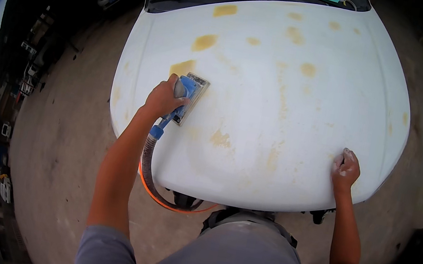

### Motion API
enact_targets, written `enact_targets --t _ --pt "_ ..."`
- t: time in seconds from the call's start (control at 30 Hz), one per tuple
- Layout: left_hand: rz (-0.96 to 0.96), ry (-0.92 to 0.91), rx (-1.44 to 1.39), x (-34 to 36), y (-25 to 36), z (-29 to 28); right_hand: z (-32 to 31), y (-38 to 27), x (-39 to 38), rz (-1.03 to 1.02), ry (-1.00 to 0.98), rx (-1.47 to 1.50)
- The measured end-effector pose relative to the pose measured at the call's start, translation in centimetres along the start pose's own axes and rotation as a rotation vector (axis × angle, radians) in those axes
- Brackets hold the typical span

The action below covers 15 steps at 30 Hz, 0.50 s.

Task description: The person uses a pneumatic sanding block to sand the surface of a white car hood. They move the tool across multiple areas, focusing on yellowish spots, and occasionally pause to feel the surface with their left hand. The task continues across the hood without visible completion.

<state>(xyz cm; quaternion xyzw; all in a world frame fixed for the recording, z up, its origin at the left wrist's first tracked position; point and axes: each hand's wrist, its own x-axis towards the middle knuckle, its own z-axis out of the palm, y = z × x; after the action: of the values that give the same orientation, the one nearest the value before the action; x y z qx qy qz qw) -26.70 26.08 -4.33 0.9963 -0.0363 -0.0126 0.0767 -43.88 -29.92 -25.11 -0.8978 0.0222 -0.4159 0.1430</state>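
Downward view from head (wide fisheye)

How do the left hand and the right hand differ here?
The left hand grips the blue sander; the right hand is curled, with no tool visible. The left hand is farther up the white hood; the right hand is nearer its front. Both are bare.

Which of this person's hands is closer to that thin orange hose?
The left. The left hand grips the blue sander just above the orange hose; the right hand is farther away, by the right side of the white hood.
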Motion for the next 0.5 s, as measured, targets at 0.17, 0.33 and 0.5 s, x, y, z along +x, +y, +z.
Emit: enact_targets --t 0.17,0.33,0.5 --pt "-0.042 0.050 0.033 -0.3 0.1 1.4 -0.2 0.1 -0.2 0.046 -0.129 0.044" --pt "-0.099 0.047 -0.043 2.3 -1.4 -0.7 -0.4 0.0 -0.4 0.029 -0.106 0.052" --pt "-0.015 0.078 0.029 0.1 1.4 2.0 -0.1 -0.5 0.4 -0.012 0.017 0.069"
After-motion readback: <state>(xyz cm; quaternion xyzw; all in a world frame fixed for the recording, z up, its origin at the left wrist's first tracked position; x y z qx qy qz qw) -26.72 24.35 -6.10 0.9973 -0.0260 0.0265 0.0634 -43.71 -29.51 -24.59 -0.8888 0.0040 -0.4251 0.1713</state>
